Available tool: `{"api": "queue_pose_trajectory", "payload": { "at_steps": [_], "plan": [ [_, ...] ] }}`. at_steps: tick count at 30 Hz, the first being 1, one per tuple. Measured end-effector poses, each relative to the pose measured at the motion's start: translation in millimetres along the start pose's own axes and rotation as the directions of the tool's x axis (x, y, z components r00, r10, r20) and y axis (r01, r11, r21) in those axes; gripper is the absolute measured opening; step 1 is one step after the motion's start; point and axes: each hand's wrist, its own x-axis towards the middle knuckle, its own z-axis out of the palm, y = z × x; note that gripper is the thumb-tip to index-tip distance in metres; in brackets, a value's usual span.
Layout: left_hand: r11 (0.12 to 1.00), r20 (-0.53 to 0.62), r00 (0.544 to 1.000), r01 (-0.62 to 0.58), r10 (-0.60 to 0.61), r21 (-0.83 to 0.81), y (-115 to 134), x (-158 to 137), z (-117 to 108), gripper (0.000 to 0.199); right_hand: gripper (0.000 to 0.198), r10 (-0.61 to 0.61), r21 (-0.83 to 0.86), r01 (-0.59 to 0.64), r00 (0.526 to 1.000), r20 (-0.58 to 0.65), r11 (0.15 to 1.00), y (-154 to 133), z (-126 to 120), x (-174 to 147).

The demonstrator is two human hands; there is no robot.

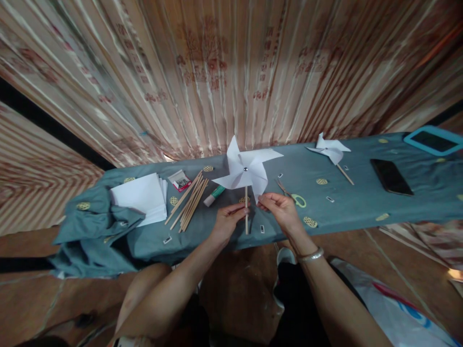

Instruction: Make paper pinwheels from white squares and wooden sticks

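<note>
A white paper pinwheel [237, 177] stands upright in front of me, a silver pin at its centre and a wooden stick [246, 222] below it. My left hand [228, 219] pinches that stick under the paper blades. At the lower right blade, the fingers of my right hand [280, 208] are closed on the paper tip. Just right of my right hand lie scissors [298, 200] with yellow-green handles. Behind my left hand lies a green and white glue stick [214, 195].
Several wooden sticks [190, 205], a small open box of pins [180, 180] and stacked white paper [139, 197] lie on the left. Another pinwheel [331, 150], a black phone [390, 177] and a blue-framed tablet [434, 140] are on the right. A curtain [231, 72] hangs behind the cloth-covered table [347, 207].
</note>
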Motion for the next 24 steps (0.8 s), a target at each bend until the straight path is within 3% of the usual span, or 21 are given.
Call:
{"api": "queue_pose_trajectory", "payload": {
  "at_steps": [24],
  "plan": [
    [1.000,0.087,0.996,-0.011,0.010,0.012,3,-6,6,0.041,0.041,0.089,0.112,-0.104,0.988,0.125,0.988,-1,15,-8]
  ]
}}
